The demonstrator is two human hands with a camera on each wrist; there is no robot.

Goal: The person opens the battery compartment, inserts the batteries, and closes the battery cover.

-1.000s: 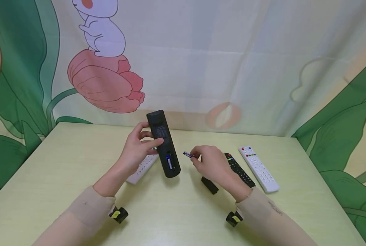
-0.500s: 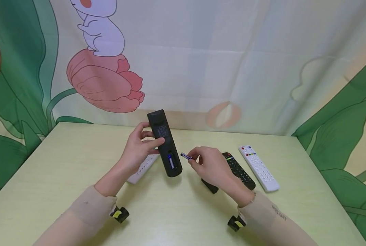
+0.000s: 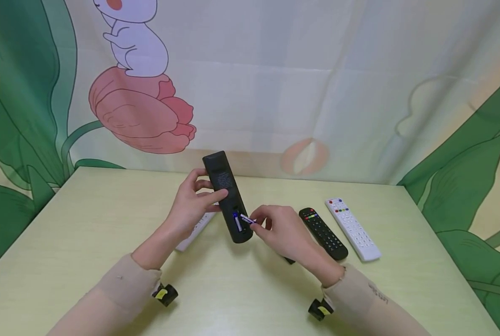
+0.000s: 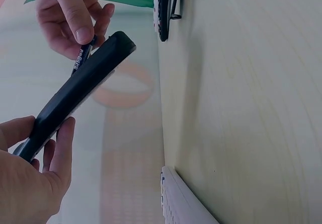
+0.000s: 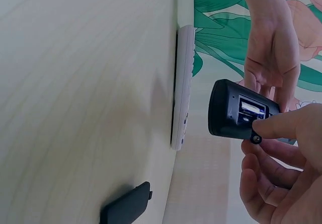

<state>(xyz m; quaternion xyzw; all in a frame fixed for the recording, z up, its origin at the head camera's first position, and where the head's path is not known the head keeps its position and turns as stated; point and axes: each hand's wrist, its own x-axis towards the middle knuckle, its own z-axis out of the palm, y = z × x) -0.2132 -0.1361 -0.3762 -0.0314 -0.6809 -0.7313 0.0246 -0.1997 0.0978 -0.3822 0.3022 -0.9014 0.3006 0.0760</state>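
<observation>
My left hand [image 3: 195,200] grips a black remote control [image 3: 220,170] above the table, its back turned toward me and its battery compartment uncovered. One battery [image 3: 237,222] lies in the compartment, seen also in the right wrist view as a pale battery [image 5: 251,108]. Between thumb and fingers, my right hand [image 3: 281,228] pinches a second battery [image 3: 247,219], tilted across the compartment's right edge. In the left wrist view this battery [image 4: 81,58] sticks out over the remote's back.
A black battery cover [image 5: 128,204] lies on the table, mostly hidden under the right hand in the head view. Right of it lie another black remote [image 3: 324,235] and a white remote [image 3: 354,228]. A second white remote [image 3: 196,232] lies behind the left hand.
My right hand has moved left with its battery, from beside the black remote to over its compartment. The left hand has shifted the remote slightly right.
</observation>
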